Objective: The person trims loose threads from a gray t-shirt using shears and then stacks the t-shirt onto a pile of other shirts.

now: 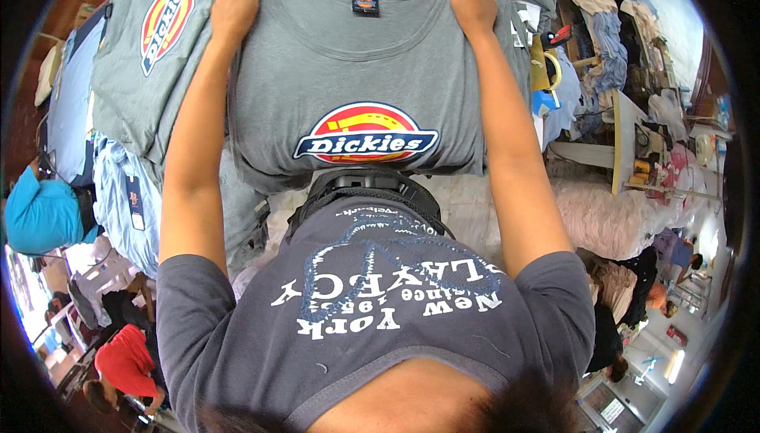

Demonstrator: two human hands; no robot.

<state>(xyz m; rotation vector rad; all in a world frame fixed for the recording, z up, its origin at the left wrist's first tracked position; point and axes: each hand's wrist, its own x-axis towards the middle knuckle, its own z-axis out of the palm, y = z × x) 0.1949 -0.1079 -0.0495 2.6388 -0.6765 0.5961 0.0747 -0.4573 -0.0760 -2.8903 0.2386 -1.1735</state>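
Observation:
A grey T-shirt (356, 77) lies spread in front of me, its scooped neckline at the far side and a red, yellow and blue printed emblem near my waist. My left hand (239, 7) pinches the shirt at the left shoulder by the neckline. On the opposite shoulder, my right hand (471, 1) has its thumb and fingers closed on the same shirt. A small dark neck label (365, 5) sits inside the collar between my hands. The shirt's near edge hangs over just before my belt pouch.
Another grey shirt (131, 93) with a similar emblem lies at the left. Light blue garments (127, 195) hang below it. At the right are a tape roll (552, 73), piled clothes (602, 29) and plastic-wrapped bundles (609, 211). Other people, one in red (127, 360), work farther off.

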